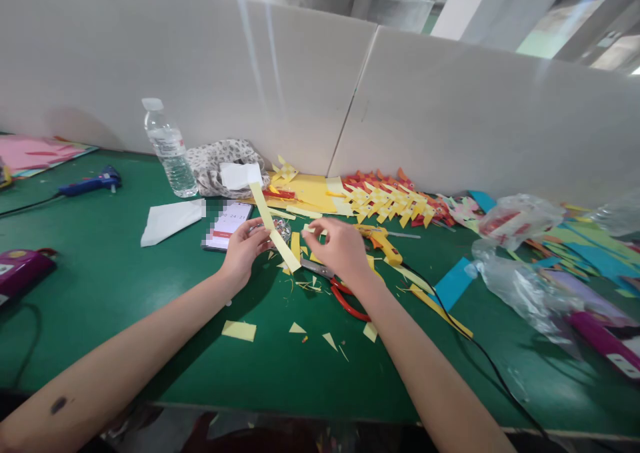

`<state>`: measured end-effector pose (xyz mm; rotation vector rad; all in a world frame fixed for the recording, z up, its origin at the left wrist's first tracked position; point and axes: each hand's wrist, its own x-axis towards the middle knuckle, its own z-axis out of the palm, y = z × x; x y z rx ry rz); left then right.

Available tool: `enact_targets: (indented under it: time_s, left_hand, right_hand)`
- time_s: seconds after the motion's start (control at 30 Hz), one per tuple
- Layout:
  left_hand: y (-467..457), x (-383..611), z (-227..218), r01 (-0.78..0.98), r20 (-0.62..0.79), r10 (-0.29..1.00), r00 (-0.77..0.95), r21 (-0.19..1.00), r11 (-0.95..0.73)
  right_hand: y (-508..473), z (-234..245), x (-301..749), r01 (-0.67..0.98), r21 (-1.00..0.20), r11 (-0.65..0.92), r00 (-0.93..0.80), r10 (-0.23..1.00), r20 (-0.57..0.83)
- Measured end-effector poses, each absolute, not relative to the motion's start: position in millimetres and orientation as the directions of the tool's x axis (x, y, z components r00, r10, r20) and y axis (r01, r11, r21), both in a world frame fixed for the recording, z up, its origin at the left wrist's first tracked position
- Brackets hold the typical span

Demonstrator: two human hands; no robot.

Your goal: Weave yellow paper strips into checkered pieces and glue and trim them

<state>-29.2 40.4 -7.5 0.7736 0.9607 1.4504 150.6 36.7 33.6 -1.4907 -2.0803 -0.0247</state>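
My left hand is closed on a pale yellow paper strip, which slants up and away from its fingers. To the right, my right hand hovers with thumb and fingertips pinched; a small pale piece may be between them, but I cannot make it out. Beneath that hand lie scissors with red handles, blades pointing left. A round dish of small bits sits just behind the strip, partly hidden by it. Yellow paper scraps are strewn around on the green table.
A yellow glue gun trails a black cord to the right front. Behind it are folded yellow paper pieces. A phone, a water bottle, a blue glue gun and plastic bags also lie about. A grey partition closes the back.
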Motion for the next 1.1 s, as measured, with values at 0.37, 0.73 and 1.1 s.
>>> enact_targets:
  time_s: [0.37,0.73,1.1]
  left_hand:
    - [39,-28,-3,-0.449,-0.067,0.983,-0.169,0.893,-0.017]
    - [32,-25,0,-0.318,-0.085,0.995,0.057,0.943,0.099]
    - [31,-23,-4,-0.253,-0.159,0.972,0.173,0.947,0.2]
  right_hand:
    - [34,14,134,0.745,-0.574,0.34,-0.203,0.935,0.291]
    - [49,27,157,0.314,-0.926,0.207,0.145,0.954,0.263]
    - [39,25,141,0.196,-0.963,0.186,-0.27,0.954,0.129]
